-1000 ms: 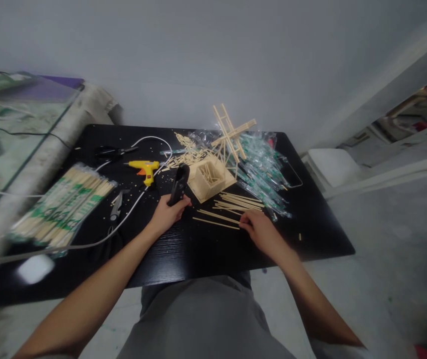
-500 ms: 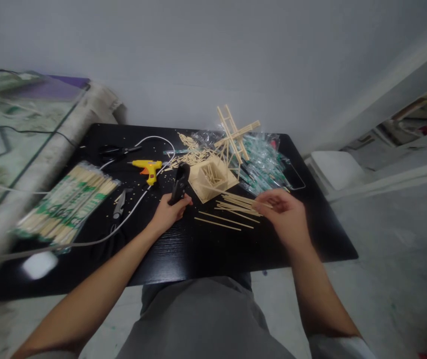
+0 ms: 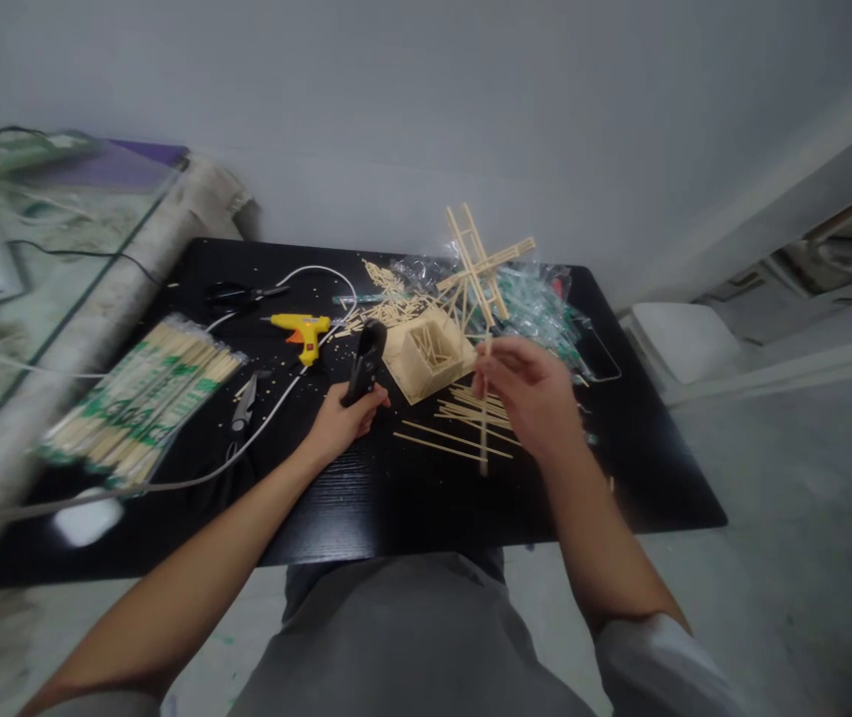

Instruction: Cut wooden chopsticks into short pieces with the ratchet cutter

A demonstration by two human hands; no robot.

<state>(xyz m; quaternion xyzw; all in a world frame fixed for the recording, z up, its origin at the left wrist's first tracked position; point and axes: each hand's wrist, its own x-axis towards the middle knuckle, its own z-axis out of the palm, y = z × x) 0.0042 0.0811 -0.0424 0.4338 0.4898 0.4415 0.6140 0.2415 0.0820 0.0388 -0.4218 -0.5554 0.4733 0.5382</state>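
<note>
My left hand (image 3: pixel 347 418) is closed around a black hand tool (image 3: pixel 367 363) that points up; its exact kind is hard to make out. My right hand (image 3: pixel 523 388) pinches a thin wooden stick (image 3: pixel 484 438), which runs up and down across the view. Below that hand, several loose wooden sticks (image 3: pixel 460 410) lie on the black table (image 3: pixel 396 518). Between my hands and a little farther back stands a wooden stick model (image 3: pixel 437 368), with a hollow box on a square base. A cross of sticks (image 3: pixel 477 267) rises behind it.
A yellow glue gun (image 3: pixel 305 334) with a white cable lies left of the model. Nearby are black scissors (image 3: pixel 239 295), grey-bladed cutters (image 3: pixel 245 403) and packed sticks (image 3: pixel 146 403). Cut pieces (image 3: pixel 388 309) and green-printed plastic wrappers (image 3: pixel 537 309) are at the back.
My right hand has lifted a stick from the loose bunch, moved left and up, and turned it from lying sideways to upright in view. My left hand keeps its hold on the black tool.
</note>
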